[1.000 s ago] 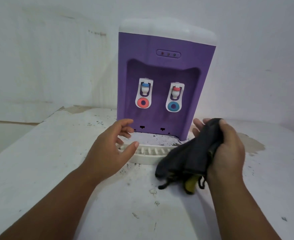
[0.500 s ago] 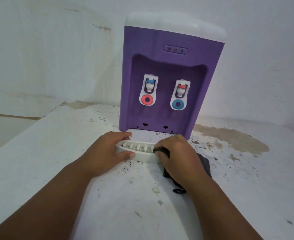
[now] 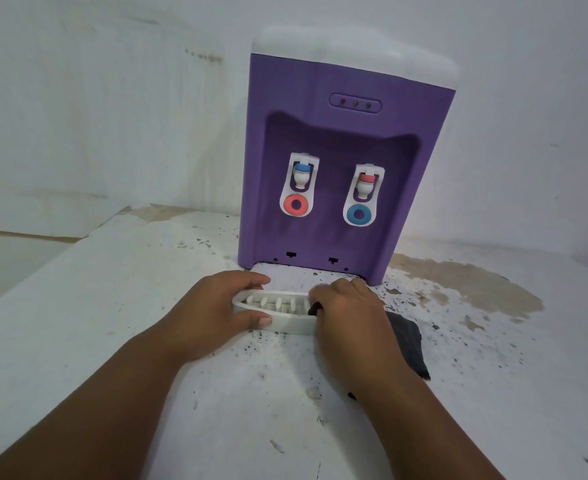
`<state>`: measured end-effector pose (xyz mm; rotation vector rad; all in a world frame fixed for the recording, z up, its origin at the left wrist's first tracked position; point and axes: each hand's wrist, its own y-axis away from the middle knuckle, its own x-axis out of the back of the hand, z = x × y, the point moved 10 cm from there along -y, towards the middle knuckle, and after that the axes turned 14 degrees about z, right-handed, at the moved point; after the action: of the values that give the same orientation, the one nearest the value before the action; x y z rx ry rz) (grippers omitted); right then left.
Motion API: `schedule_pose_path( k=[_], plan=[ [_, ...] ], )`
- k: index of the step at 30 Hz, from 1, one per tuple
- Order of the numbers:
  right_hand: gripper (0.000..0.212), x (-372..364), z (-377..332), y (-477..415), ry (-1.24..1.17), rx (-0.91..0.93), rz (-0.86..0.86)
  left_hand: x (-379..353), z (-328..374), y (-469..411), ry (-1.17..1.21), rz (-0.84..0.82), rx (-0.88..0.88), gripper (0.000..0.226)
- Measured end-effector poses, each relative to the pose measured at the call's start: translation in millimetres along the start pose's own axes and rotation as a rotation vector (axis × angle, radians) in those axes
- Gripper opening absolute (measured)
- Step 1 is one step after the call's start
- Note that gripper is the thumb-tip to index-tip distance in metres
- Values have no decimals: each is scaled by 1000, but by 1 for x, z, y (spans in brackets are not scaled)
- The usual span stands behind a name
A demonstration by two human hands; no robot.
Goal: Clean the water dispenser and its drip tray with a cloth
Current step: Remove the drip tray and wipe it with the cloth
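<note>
A purple water dispenser point(image 3: 344, 143) with a white top and two taps stands against the wall. Its white slotted drip tray point(image 3: 282, 315) lies on the counter just in front of the base, pulled out of its slot. My left hand point(image 3: 213, 313) grips the tray's left end, fingers over the far rim and thumb on the near wall. My right hand point(image 3: 348, 313) covers the tray's right end and presses a dark cloth point(image 3: 407, 344) onto it. Most of the cloth trails out on the counter to the right of my wrist.
The white counter point(image 3: 112, 341) is speckled with dark grit around the tray and dispenser base. A bare brown patch point(image 3: 465, 285) of worn paint lies to the right of the dispenser. The counter's left edge drops off at the far left.
My right hand came down with the cloth from above the counter onto the tray's right end. My left hand closed round the tray's left end. In the last half second little has shifted.
</note>
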<state>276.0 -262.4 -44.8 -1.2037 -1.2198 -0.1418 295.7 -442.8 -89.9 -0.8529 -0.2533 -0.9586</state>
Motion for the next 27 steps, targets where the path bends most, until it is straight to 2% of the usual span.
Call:
schedule_pose_path(
  k=[3, 6, 9, 11, 15, 17, 19, 21, 23, 25, 27],
  plan=[
    [13, 5, 5, -6, -112, -33, 2, -3, 1, 0, 69, -24, 5, 63],
    [22, 1, -10, -8, -76, 144, -59, -4, 3, -1, 89, -24, -11, 65],
    [16, -3, -28, -1, -16, 275, -48, -3, 4, -1, 66, -19, -31, 66],
    [25, -13, -31, 2, -38, 256, -87, -3, 6, -1, 38, -18, -43, 66],
    [20, 5, -11, -5, -146, 46, 39, -3, 8, 0, 6, -28, -48, 67],
    [17, 8, 4, -5, -134, -31, 48, -2, 8, 0, -11, -19, -57, 68],
    [23, 10, 8, -7, -61, -14, 51, 0, 7, 0, -40, 0, -58, 68],
    [28, 11, 3, -7, 10, 44, 31, 2, 5, -1, -97, 13, -60, 63],
    [29, 7, -2, -6, 31, 74, -6, 1, 3, -2, -120, -6, -51, 46],
    [24, 3, -7, -6, 19, 108, -31, -3, 3, -2, -114, -41, -41, 33],
    [20, 2, -12, -4, 2, 141, -22, -5, 5, -2, -102, -51, -51, 29]
  ],
)
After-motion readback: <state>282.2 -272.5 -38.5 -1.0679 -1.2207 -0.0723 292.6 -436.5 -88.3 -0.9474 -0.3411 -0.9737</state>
